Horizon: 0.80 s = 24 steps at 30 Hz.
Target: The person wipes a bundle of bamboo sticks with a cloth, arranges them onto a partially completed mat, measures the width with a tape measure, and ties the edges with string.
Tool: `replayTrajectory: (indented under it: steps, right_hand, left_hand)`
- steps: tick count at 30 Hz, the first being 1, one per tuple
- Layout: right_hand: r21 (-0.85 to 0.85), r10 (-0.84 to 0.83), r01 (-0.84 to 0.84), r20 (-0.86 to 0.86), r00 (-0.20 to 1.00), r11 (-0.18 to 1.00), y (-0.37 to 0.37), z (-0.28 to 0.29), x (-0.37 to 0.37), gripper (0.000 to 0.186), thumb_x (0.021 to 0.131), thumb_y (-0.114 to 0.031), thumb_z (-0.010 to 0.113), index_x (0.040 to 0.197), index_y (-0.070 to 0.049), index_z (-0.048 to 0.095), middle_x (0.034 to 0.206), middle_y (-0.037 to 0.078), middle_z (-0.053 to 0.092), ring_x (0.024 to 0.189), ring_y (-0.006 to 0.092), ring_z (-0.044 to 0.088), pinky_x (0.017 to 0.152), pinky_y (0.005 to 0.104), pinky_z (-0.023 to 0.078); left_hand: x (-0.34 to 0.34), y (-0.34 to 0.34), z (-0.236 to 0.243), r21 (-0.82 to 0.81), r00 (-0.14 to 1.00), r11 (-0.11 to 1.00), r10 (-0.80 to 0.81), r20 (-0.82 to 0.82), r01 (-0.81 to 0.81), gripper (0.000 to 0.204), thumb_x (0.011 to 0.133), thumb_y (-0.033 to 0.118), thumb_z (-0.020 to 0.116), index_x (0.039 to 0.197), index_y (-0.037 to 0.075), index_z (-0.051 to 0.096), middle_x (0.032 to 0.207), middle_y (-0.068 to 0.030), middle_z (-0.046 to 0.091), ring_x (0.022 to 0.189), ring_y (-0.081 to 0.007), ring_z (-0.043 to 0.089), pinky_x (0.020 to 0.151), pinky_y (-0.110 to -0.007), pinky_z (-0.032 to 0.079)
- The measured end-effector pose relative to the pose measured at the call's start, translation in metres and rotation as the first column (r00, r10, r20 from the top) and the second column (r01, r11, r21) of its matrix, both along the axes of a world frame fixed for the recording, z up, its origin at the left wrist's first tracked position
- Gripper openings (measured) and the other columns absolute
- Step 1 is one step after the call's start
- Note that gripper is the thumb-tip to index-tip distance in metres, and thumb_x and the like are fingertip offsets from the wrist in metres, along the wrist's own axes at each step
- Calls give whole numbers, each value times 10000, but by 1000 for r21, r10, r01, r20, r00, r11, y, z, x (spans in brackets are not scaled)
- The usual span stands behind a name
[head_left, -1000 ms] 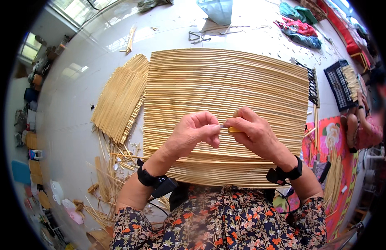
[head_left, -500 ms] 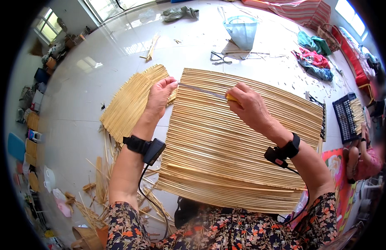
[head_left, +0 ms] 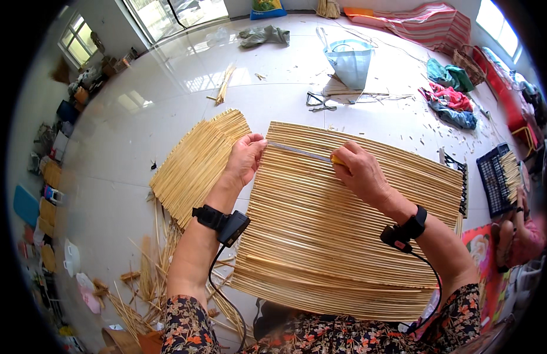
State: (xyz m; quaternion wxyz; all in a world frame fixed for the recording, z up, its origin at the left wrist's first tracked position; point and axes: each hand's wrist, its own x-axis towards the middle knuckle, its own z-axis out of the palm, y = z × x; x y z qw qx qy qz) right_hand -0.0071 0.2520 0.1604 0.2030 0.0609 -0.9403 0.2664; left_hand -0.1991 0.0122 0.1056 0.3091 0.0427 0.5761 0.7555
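At the far left edge, assorted small items are seen along the wall, too blurred to be identified. Loose straw offcuts (head_left: pixel 144 277) are scattered on the white tiled floor (head_left: pixel 126 141) at lower left. Just right of these, a smaller reed mat (head_left: pixel 193 162) is laid flat on the floor, its right edge tucked beside the larger mat.

The left hand (head_left: pixel 245 158) is placed at the upper left corner of the large reed mat (head_left: pixel 338 236), with the fingers curled and pressed together on the end of a thin metal strip (head_left: pixel 298 151). A black wrist device (head_left: pixel 221 220) with a trailing cable is worn on the left forearm.

The large reed mat is spread across the centre of the view, in front of the person, its reeds running left to right. The metal strip is stretched across its upper rows between the two hands.

The right hand (head_left: pixel 361 172) is closed, pinching a small yellow object (head_left: pixel 337 159) at the strip's right end, and rests on the mat. A second black wrist device (head_left: pixel 405 229) is worn on the right forearm.

Beyond the mat, scissors (head_left: pixel 320 101) and a light blue bag (head_left: pixel 349 59) lie on the floor. At the right, crumpled clothes (head_left: pixel 450 97) and a dark blue crate (head_left: pixel 496 177) holding reeds are seen, well apart from the hands.
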Motion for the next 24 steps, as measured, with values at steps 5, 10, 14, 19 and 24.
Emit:
replayTrajectory:
  steps: [5,10,14,19,24]
  right_hand:
    - [-38,-65,65,16,998,997,17,3,7,66,885,-65,633,941,-31,624,896,118,589,784,316,628,679,404,521]
    - [21,-141,140,37,989,990,62,13,53,108,878,-81,643,976,-35,637,917,124,612,809,328,638,700,404,518]
    - [-31,-233,235,63,970,971,109,23,111,121,867,-88,655,977,-38,655,904,128,668,792,307,667,696,373,527]
    - [-50,-378,382,80,922,923,149,33,172,129,875,-83,661,993,-33,671,881,128,701,776,272,693,691,345,546]
    - [-125,-427,432,65,902,893,183,29,222,146,899,-45,682,1043,-23,676,919,68,669,770,127,627,643,262,509]
  left_hand:
    - [3,6,7,8,999,1000,-17,35,16,262,963,97,623,1212,40,564,874,2,637,720,-70,610,604,-210,520]
    - [-14,-5,-15,31,998,998,-57,-35,58,313,957,58,605,1256,-5,542,917,-29,659,728,-71,618,592,-207,514]
    - [-16,-11,-16,-37,998,999,-34,-52,32,318,961,52,588,1269,0,525,887,-17,636,669,-64,569,559,-192,473]
    - [-14,5,-18,-69,999,997,22,-33,-25,276,964,36,564,1238,8,531,899,-18,615,668,-55,531,554,-187,444]
    - [-12,3,-6,-49,997,997,-60,-40,58,308,969,16,542,1272,-1,491,1051,-75,630,867,-122,622,728,-241,530]
